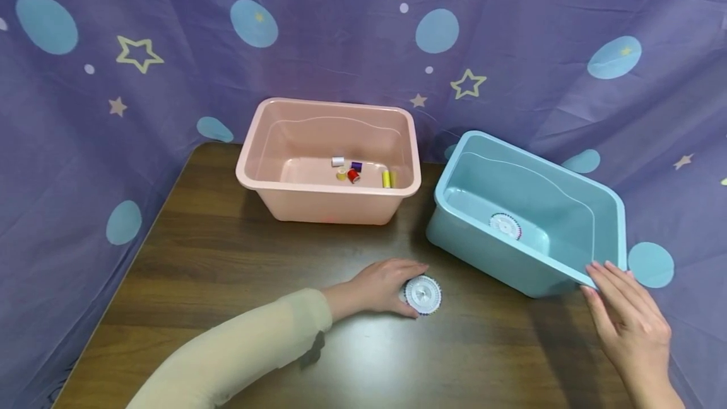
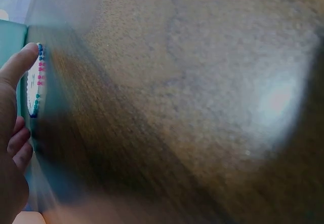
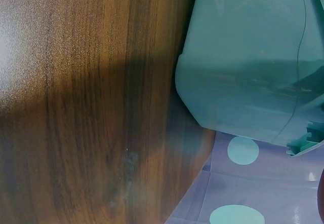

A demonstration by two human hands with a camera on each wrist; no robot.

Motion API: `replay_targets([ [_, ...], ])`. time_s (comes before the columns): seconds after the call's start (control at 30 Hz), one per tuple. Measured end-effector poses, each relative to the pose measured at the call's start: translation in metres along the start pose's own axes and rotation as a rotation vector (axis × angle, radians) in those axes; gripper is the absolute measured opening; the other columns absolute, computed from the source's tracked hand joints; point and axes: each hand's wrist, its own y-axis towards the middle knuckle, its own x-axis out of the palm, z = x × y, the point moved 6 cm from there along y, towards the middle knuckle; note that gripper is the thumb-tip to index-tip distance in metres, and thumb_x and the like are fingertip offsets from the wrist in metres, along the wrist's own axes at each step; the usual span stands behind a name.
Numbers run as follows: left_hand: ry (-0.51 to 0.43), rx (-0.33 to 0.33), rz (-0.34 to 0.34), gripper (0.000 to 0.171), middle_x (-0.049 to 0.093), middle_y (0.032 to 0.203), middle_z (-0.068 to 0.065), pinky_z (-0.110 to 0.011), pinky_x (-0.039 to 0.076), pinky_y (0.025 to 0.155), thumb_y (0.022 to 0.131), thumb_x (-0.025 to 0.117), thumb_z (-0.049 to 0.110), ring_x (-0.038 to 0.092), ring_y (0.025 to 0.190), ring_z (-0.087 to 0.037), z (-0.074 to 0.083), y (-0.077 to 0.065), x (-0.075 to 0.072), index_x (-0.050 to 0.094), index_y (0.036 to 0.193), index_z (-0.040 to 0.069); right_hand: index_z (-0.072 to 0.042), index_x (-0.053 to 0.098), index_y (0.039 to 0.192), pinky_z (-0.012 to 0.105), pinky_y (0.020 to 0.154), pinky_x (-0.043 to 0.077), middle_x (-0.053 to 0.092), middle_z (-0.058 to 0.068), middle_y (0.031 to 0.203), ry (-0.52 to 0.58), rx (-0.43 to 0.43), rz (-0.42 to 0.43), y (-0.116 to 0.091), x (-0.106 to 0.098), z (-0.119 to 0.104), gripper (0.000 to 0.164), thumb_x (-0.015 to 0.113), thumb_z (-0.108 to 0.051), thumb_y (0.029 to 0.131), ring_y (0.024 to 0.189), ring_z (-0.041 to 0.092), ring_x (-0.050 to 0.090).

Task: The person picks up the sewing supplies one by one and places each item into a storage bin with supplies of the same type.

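My left hand [image 1: 382, 287] pinches a white pin wheel [image 1: 423, 295] by its edge, thumb on the near side and fingers on the far side. In the left wrist view, the wheel's rim shows pink, blue and green pinheads; whether it touches the table cannot be told. My right hand [image 1: 632, 317] grips the near right corner of the light-blue plastic tub [image 1: 488, 254], fingers over the rim and thumb outside. A second pin wheel [image 1: 505, 226] lies flat on that tub's floor. The right wrist view shows mostly the tub's outer wall [image 3: 243, 67].
A pink plastic tub [image 1: 329, 204] stands at the back left, with several thread spools inside, among them a white one [image 1: 337, 161], a red one [image 1: 353, 176] and a yellow one [image 1: 386, 178]. Behind the wooden table [image 1: 227, 270] hangs a purple patterned curtain [image 1: 341, 30].
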Motion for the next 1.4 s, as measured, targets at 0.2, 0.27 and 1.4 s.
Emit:
replay_targets([
  [0.2,-0.005,-0.022,-0.035,0.095,0.053,0.162,-0.002,-0.039,0.048,0.12,0.084,0.089,0.057,0.051,0.148,-0.02,0.001,0.003,0.002,0.051,0.16,0.016,-0.003,0.081,0.12,0.032,0.123,0.043,0.078,0.012,0.124,0.005,0.012,-0.007,-0.001,0.0,0.001,0.045,0.067,-0.044,0.106,0.131,0.007,0.066],
  [0.27,-0.002,-0.02,-0.033,0.095,0.053,0.162,-0.003,-0.039,0.047,0.121,0.083,0.089,0.057,0.05,0.149,-0.021,0.001,0.004,0.003,0.052,0.16,0.015,-0.003,0.081,0.12,0.032,0.123,0.043,0.078,0.013,0.124,0.006,0.015,-0.008,-0.001,0.0,0.002,0.045,0.067,-0.044,0.106,0.131,0.007,0.065],
  [1.4,0.147,0.065,-0.031,0.079,0.064,0.136,-0.007,-0.023,0.052,0.107,0.08,0.093,0.043,0.057,0.125,-0.021,0.019,0.018,0.001,0.064,0.144,0.008,-0.001,0.081,0.118,0.031,0.123,0.043,0.078,0.011,0.123,0.007,0.041,-0.034,-0.003,0.002,0.006,0.046,0.068,-0.043,0.106,0.131,0.005,0.065],
])
